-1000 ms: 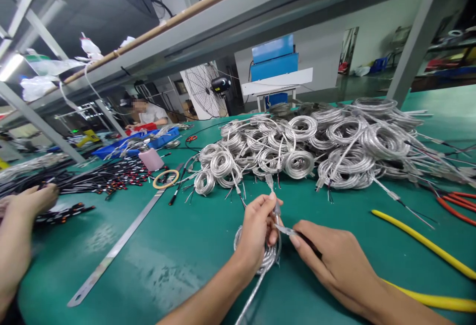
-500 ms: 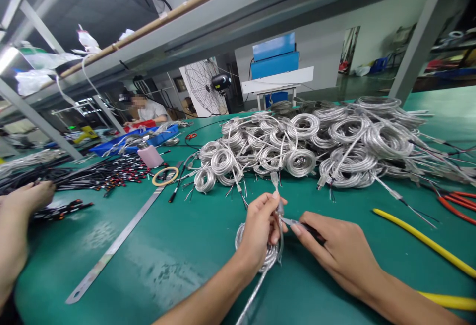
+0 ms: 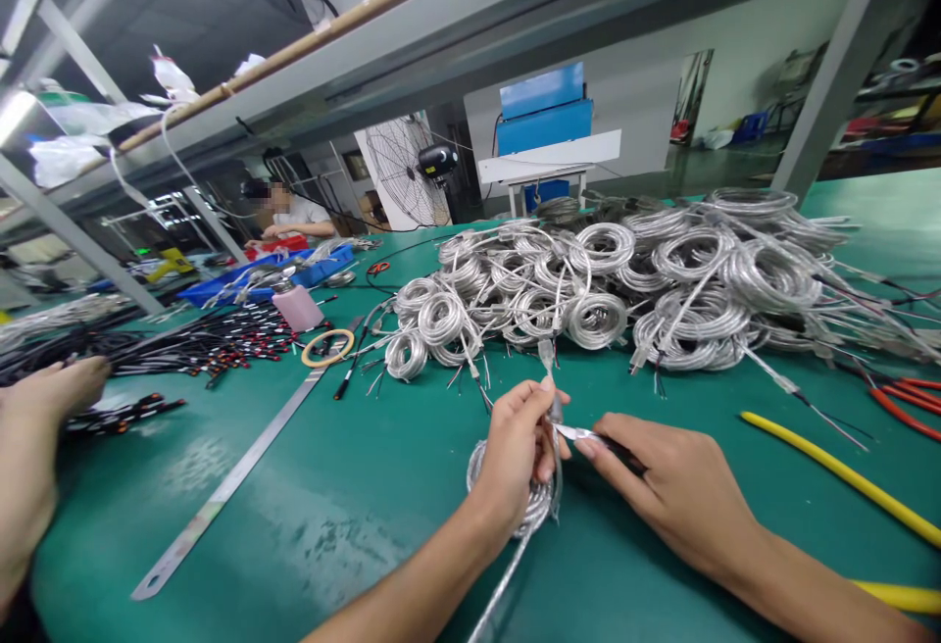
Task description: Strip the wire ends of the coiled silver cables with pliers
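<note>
Head: coil apparently on green tabletop, fan beyond.

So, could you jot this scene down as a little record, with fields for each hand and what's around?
Left hand: gripping a silvery cable, its clear plug sticking out past the fingers
Right hand: holding a black-handled knife
Blade: tip beside the cable; contact unclear
Beyond the hands: pile of coiled silvery cables
Left side: metal ruler, tan ring, pink bottle, black cables
Right side: yellow tube
Co-worker's hand: far left, at the black cables
Surface: green tabletop
</note>
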